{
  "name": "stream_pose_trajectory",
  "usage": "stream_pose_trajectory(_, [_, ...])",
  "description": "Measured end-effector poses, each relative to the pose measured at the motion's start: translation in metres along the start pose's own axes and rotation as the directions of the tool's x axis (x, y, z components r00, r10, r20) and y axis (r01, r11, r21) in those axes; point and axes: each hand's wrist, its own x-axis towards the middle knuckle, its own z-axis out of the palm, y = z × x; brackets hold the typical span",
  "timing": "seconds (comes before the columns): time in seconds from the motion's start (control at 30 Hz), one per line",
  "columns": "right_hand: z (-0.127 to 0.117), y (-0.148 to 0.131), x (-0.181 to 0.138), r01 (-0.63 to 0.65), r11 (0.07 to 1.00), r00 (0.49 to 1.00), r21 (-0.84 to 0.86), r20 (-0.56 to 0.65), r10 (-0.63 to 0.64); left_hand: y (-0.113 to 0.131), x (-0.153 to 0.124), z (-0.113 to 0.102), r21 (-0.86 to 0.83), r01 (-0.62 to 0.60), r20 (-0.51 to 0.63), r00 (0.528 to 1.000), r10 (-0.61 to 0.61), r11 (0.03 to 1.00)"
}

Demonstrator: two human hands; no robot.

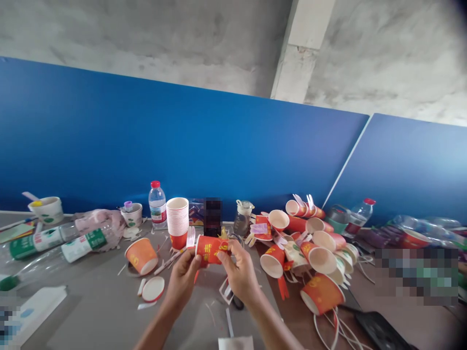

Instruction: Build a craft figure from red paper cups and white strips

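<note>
A red paper cup [209, 250] with yellow lettering lies sideways between my two hands above the table. My left hand [184, 272] pinches one end of it, where a pale pink strip [190, 236] sticks up. At the other end my right hand [239, 270] grips the cup with thumb and fingers; a small yellowish piece [224, 232] shows beside those fingers. Just behind my left hand stands a tall stack of paper cups [177, 218]. Left of that hand, an orange cup [141, 256] lies tipped over, with a round cup piece [153, 289] in front.
A heap of paper cups [314, 238] with paper strips covers the right side. Behind are a water bottle [157, 209], a dark phone-like object [213, 216] and a glass jug [242, 218]. Plastic bottles [83, 244] lie left; white cables [337, 330] trail at front right.
</note>
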Motion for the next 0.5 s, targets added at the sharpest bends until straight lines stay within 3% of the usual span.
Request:
stream_pose_trajectory(0.23, [-0.005,-0.001,0.003,-0.041,0.984,0.994,0.174,-0.096,0.058,0.000,0.000,0.001,-0.046,0.057,0.004,0.998,-0.057,0.997])
stream_pose_trajectory(0.4, [-0.014,-0.010,0.004,0.030,0.948,0.962,0.317,-0.268,0.059,-0.004,-0.001,0.000,-0.080,0.054,0.035,0.998,-0.052,0.995])
stream_pose_trajectory(0.5, [-0.016,-0.011,0.006,0.006,0.897,0.956,0.443,-0.264,0.124,-0.005,-0.002,0.001,-0.083,0.050,0.038,0.998,-0.047,0.995])
